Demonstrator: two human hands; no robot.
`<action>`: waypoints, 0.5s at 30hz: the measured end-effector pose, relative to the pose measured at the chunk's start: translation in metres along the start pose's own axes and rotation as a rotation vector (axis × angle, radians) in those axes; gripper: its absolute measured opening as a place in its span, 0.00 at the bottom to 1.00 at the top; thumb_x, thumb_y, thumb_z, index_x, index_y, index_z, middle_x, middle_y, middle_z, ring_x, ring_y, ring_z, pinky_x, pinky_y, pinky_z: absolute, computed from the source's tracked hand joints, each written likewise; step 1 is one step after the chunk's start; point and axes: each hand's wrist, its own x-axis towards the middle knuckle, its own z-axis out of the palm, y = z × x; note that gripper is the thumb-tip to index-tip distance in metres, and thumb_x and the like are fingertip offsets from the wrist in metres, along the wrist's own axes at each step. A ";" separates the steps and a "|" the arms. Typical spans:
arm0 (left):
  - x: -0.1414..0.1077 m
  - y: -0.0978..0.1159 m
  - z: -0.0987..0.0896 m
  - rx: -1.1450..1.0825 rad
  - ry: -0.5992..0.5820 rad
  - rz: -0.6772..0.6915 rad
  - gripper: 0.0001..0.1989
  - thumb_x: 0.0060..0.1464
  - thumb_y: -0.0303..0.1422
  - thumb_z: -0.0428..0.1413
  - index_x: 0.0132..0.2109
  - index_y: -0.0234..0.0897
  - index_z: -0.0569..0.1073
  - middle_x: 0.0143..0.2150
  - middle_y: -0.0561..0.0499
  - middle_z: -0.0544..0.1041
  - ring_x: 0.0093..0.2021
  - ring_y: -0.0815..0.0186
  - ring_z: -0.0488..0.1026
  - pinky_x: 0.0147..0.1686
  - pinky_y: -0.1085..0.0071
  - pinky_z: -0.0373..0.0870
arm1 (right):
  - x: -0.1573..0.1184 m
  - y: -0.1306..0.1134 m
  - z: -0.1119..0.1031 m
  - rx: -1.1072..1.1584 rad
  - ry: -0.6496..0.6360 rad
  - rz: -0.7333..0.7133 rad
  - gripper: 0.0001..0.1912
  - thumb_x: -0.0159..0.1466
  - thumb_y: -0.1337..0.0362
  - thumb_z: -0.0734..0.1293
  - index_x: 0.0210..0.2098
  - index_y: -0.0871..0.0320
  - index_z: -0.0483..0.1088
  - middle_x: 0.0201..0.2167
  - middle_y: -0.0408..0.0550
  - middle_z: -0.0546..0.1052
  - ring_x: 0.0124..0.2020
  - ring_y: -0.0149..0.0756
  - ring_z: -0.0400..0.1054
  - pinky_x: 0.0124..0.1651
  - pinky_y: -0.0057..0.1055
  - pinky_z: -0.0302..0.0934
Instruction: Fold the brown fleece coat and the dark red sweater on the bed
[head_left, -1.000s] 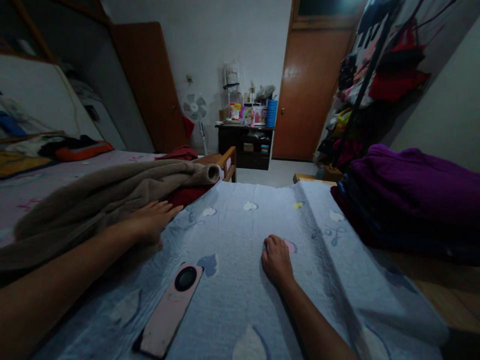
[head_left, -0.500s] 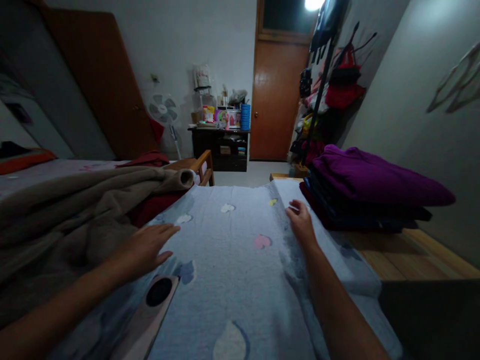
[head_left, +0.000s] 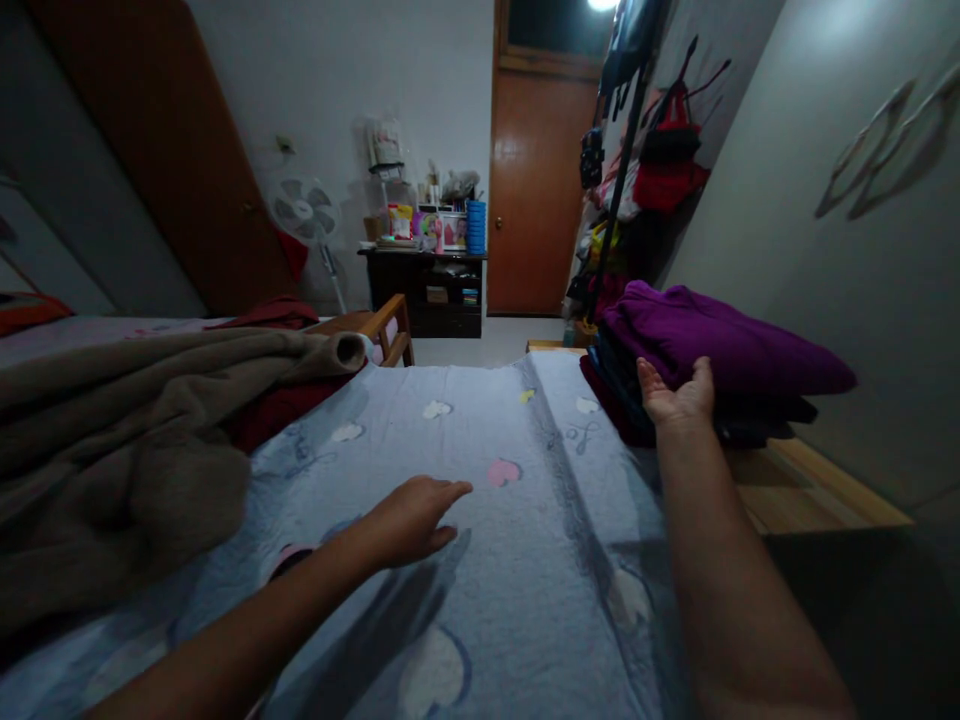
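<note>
My right hand [head_left: 679,395] is at the front of a stack of folded clothes, its fingers apart and nothing gripped. On top of that stack lies a folded purple garment [head_left: 735,345], with dark folded clothes [head_left: 637,400] under it. Over the middle of the bed, my left hand [head_left: 420,515] is stretched out with thumb and fingers apart, holding nothing. Below it spreads a light blue sheet [head_left: 480,580] with cloud and heart prints. A phone-like thing with a dark round patch [head_left: 289,560] lies mostly hidden behind my left forearm.
A crumpled brown blanket [head_left: 135,470] is heaped on the left over dark red cloth [head_left: 292,410]. Wooden boards [head_left: 817,490] support the clothes stack at right. Farther back stand a white fan [head_left: 306,212], a dark cabinet [head_left: 382,290] and a wooden door [head_left: 536,190].
My right hand has moved right, from above the sheet to the clothes stack. My left hand has shifted right, away from the brown blanket. The view has turned slightly right.
</note>
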 end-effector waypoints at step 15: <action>0.151 0.078 -0.027 -1.187 0.196 0.097 0.28 0.54 0.51 0.56 0.55 0.37 0.71 0.59 0.41 0.71 0.60 0.53 0.66 0.59 0.59 0.60 | -0.006 0.022 0.008 -0.432 -0.346 -0.346 0.09 0.57 0.62 0.71 0.34 0.60 0.72 0.34 0.45 0.79 0.36 0.34 0.75 0.37 0.32 0.72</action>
